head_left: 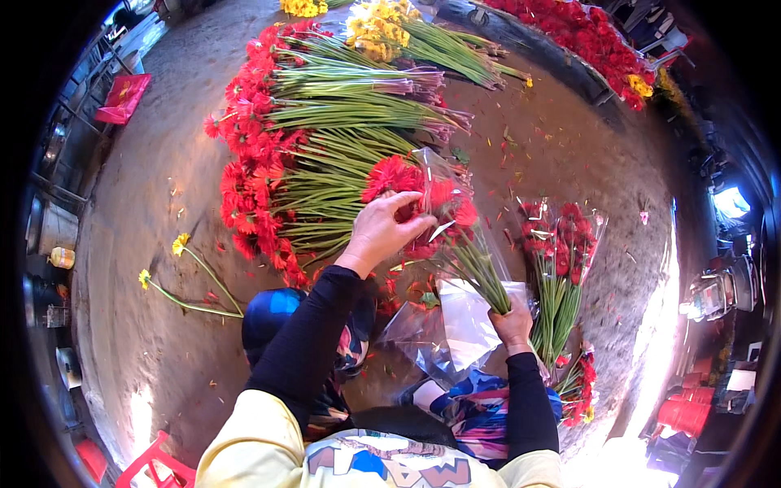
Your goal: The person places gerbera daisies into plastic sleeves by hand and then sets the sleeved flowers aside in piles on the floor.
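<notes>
My right hand (512, 324) is closed around the green stems of a bunch of red gerbera daisies (394, 176), tilted with its heads up and left. A clear plastic sleeve (439, 172) covers part of the bunch; some blooms stick out on its left. At those flower heads is my left hand (385, 231), its thumb and forefinger curved with the tips apart; its other fingers are partly hidden. Below the bunch lie flat clear sleeves with a white panel (472, 321), by my knees. Just right of my right hand rests a sleeved bunch of red gerberas (561, 248).
Rows of red gerberas (350, 146) lie ahead, heads left and stems right, with yellow flowers (378, 31) beyond. Two yellow blooms on long stems (195, 281) lie at left. More red flowers (561, 41) are piled far right. A red stool (157, 464) stands lower left.
</notes>
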Demonstrator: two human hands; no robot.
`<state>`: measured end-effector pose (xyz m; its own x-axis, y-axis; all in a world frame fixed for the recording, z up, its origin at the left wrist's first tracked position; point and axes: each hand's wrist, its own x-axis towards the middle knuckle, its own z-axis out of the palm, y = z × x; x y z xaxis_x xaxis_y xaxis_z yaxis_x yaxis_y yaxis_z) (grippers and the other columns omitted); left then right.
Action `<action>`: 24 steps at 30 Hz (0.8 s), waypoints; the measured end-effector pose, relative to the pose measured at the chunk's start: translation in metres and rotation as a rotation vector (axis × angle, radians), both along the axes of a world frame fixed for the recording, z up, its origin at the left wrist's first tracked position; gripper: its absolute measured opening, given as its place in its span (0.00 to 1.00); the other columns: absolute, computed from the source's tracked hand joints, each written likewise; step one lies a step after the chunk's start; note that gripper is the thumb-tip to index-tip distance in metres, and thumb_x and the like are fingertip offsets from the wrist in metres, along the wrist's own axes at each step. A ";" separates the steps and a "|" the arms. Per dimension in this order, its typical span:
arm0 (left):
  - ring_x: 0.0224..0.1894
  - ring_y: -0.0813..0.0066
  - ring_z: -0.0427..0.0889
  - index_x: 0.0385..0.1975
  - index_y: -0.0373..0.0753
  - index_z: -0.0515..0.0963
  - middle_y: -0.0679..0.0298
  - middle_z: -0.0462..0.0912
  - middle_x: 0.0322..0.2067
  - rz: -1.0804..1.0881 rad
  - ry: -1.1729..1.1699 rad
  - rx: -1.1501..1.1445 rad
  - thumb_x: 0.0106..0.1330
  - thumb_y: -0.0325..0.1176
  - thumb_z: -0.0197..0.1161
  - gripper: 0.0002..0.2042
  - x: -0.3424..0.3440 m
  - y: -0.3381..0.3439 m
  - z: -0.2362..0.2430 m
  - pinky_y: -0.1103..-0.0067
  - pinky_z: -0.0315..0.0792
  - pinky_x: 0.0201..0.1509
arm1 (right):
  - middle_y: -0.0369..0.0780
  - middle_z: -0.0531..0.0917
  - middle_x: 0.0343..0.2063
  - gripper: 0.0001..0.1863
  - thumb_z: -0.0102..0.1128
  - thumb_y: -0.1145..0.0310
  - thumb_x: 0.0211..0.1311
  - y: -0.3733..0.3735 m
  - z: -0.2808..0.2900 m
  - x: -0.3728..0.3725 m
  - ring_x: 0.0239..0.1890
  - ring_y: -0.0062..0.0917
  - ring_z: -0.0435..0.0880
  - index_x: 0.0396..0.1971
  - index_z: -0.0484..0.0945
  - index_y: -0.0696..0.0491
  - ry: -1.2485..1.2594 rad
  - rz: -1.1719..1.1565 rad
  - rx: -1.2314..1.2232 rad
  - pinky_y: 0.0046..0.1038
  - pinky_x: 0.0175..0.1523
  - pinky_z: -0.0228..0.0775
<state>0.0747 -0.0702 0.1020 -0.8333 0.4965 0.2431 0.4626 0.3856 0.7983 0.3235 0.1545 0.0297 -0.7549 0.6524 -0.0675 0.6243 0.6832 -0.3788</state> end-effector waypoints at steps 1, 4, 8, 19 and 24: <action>0.34 0.64 0.80 0.36 0.42 0.81 0.59 0.80 0.29 0.032 -0.120 0.011 0.53 0.42 0.66 0.14 -0.001 0.001 0.005 0.73 0.73 0.38 | 0.46 0.81 0.23 0.13 0.63 0.59 0.41 0.000 0.000 0.001 0.31 0.45 0.80 0.28 0.77 0.47 -0.002 0.001 0.008 0.41 0.36 0.72; 0.28 0.83 0.75 0.31 0.37 0.80 0.71 0.77 0.24 -0.045 -0.581 0.483 0.61 0.32 0.62 0.06 -0.005 0.000 -0.015 0.84 0.69 0.34 | 0.46 0.81 0.23 0.12 0.62 0.59 0.42 -0.007 0.001 0.004 0.31 0.46 0.80 0.28 0.76 0.47 0.002 0.002 -0.033 0.41 0.36 0.71; 0.30 0.88 0.72 0.32 0.38 0.75 0.74 0.74 0.28 -0.205 -0.798 0.656 0.64 0.30 0.59 0.04 -0.008 0.002 -0.011 0.87 0.67 0.37 | 0.46 0.81 0.23 0.12 0.63 0.59 0.41 0.002 -0.006 0.012 0.30 0.44 0.80 0.27 0.76 0.48 0.001 -0.052 -0.078 0.39 0.34 0.71; 0.34 0.84 0.74 0.31 0.37 0.69 0.69 0.76 0.32 -0.418 -0.770 0.723 0.57 0.24 0.64 0.09 0.016 0.016 0.025 0.85 0.70 0.40 | 0.46 0.81 0.24 0.14 0.64 0.59 0.40 0.002 -0.013 0.019 0.32 0.45 0.80 0.29 0.76 0.47 -0.058 -0.076 -0.071 0.41 0.37 0.71; 0.27 0.86 0.74 0.34 0.35 0.73 0.72 0.78 0.25 -0.153 -0.876 0.093 0.58 0.35 0.67 0.13 -0.003 0.006 -0.010 0.86 0.68 0.32 | 0.45 0.82 0.25 0.13 0.65 0.59 0.41 0.001 -0.011 0.019 0.32 0.44 0.80 0.28 0.76 0.46 -0.050 -0.152 -0.049 0.41 0.37 0.71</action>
<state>0.0721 -0.0644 0.0921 -0.6652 0.6275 -0.4048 -0.2869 0.2858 0.9144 0.3422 0.1552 0.0184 -0.6427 0.7537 -0.1372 0.7380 0.5611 -0.3748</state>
